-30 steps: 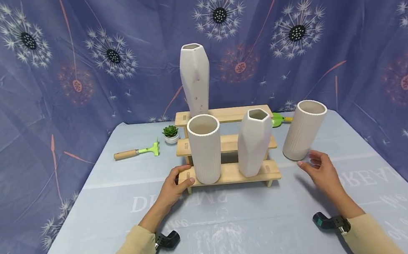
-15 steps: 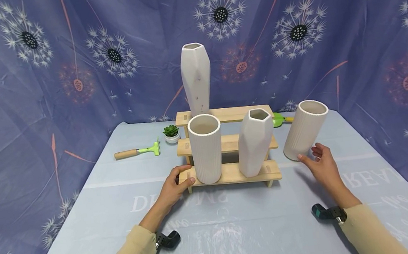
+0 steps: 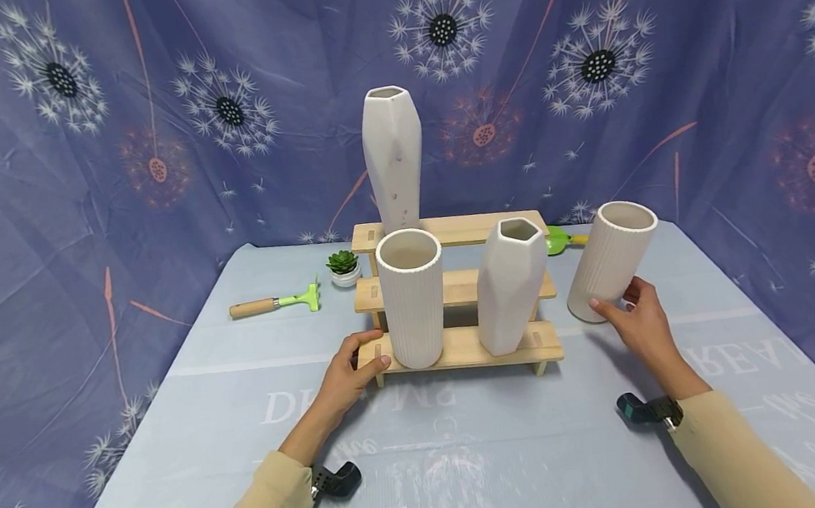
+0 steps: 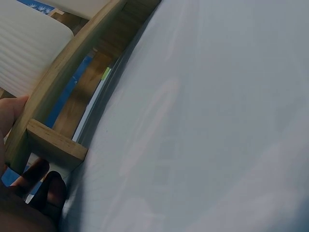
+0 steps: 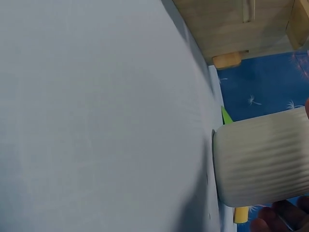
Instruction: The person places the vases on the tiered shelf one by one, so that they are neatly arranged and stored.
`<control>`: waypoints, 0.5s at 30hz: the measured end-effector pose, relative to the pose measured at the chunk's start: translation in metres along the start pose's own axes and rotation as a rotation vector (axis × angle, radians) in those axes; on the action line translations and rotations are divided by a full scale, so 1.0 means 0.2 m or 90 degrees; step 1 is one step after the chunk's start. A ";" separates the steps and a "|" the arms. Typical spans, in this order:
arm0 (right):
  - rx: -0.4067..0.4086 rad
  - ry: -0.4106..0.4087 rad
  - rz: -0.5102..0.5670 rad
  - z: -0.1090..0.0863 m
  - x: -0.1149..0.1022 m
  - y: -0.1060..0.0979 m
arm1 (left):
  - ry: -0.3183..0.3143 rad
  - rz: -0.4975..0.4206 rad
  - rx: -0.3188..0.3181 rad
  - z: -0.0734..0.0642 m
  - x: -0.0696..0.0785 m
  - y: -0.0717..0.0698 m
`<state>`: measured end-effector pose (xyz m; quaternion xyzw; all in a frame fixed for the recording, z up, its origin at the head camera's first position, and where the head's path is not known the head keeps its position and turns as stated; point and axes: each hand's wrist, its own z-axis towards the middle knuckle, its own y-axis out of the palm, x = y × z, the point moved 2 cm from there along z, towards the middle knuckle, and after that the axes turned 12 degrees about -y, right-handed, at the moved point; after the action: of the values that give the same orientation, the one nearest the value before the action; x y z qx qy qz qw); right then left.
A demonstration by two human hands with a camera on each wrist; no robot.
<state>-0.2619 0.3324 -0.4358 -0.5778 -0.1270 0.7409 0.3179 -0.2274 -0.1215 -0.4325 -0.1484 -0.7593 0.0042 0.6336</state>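
My left hand grips the left end of the lowest step of a three-tier wooden shelf; the left wrist view has fingers reaching beneath that step. On the right, my right hand holds the lower part of a white ribbed cylindrical vase, thumb in front and fingers at its right side. In the right wrist view this vase stands with its base at the cloth. Another ribbed vase and a faceted vase stand on the lowest step. A taller faceted vase occupies the top tier's left.
Left of the shelf lie a small green hand rake with a wooden handle and a potted succulent. A green trowel shows partly behind the shelf's right end. A patterned blue curtain hangs behind the light-blue tablecloth.
My right hand has moved up and in against the right ribbed vase, its thumb now on the front and its fingers round the side. The left hand stays on the shelf.
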 end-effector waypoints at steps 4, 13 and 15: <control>-0.002 0.006 -0.001 0.01 0.00 0.01 | -0.002 0.001 0.000 0.00 0.00 0.00; 0.005 0.010 -0.019 0.04 0.01 0.02 | -0.009 0.010 0.004 0.02 -0.01 0.00; 0.010 0.010 -0.019 0.04 0.02 0.03 | -0.010 0.009 0.004 0.02 -0.01 0.00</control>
<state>-0.2725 0.3313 -0.4390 -0.5794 -0.1275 0.7323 0.3344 -0.2298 -0.1209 -0.4360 -0.1522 -0.7630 0.0121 0.6281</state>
